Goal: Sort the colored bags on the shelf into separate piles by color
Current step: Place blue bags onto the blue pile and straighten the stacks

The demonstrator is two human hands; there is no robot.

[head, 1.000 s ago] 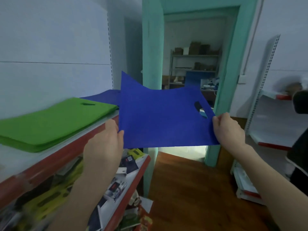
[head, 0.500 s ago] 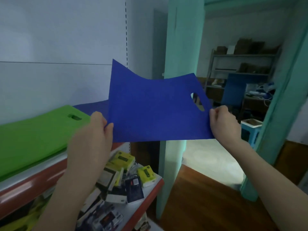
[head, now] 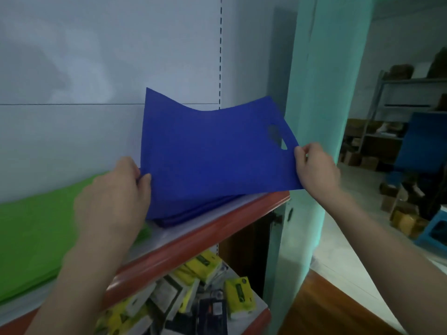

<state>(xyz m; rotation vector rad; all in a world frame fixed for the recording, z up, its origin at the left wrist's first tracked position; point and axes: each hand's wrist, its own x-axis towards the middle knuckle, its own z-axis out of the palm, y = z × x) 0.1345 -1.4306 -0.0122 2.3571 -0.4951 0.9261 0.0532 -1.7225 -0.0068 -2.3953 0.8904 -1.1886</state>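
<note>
Placing step: left hand (head: pixel 116 197) and right hand (head: pixel 314 168) each pinch an edge of the blue bag (head: pixel 212 153), tilted just over the blue pile (head: pixel 193 212) on the shelf (head: pixel 217 228) (green pile (head: pixel 36 226) lies left). Next, I judge: lower it flat, then release.

Shelf (head: pixel 212 220) front open for reach-in; back panel (head: pixel 96 68) blocks behind, teal door frame (head: pixel 321 93) crowds right end.

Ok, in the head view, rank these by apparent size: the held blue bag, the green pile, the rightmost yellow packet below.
Tied first: blue bag and green pile, alike; the pile is cropped and partly behind the left hand, so unranked.
Smallest: yellow packet.
</note>
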